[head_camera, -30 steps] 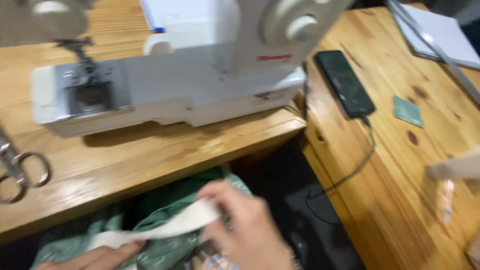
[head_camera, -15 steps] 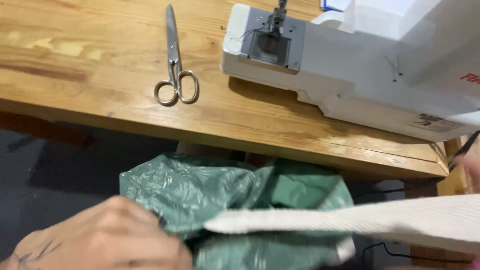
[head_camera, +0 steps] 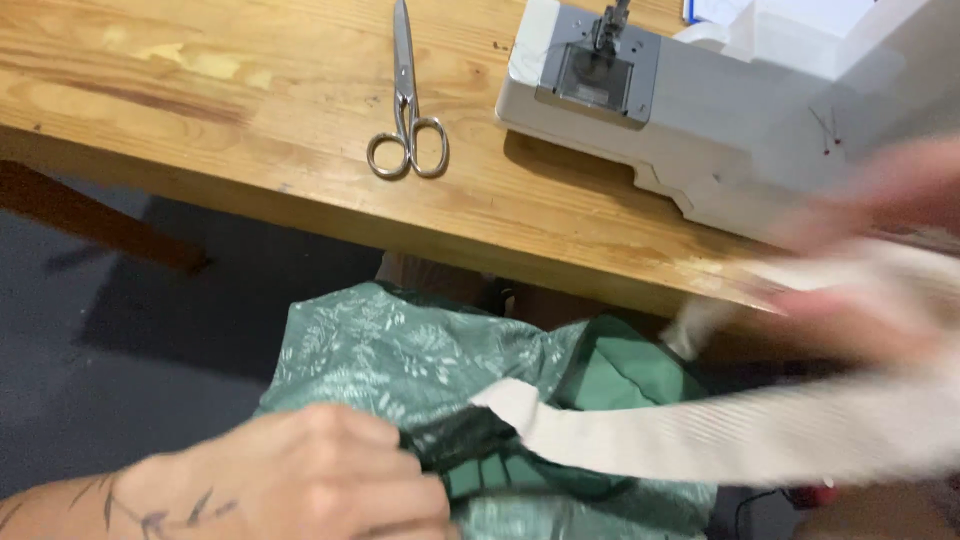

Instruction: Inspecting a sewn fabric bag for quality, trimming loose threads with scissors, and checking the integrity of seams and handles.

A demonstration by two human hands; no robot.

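our left hand (head_camera: 330,470) is bare, with no glove, ring or watch showing. the forearm behind it has no sleeve and carries dark line tattoos, thin branching strokes like small leaves or twigs, near the wrist. our right hand (head_camera: 890,250) is bare too, but it is so blurred that we cannot make out nails, jewellery or any sleeve on it.

Your right hand (head_camera: 880,250) is one big motion smear. Soft even light, mild sheen on the counter (head_camera: 200,90), dark floor underneath.
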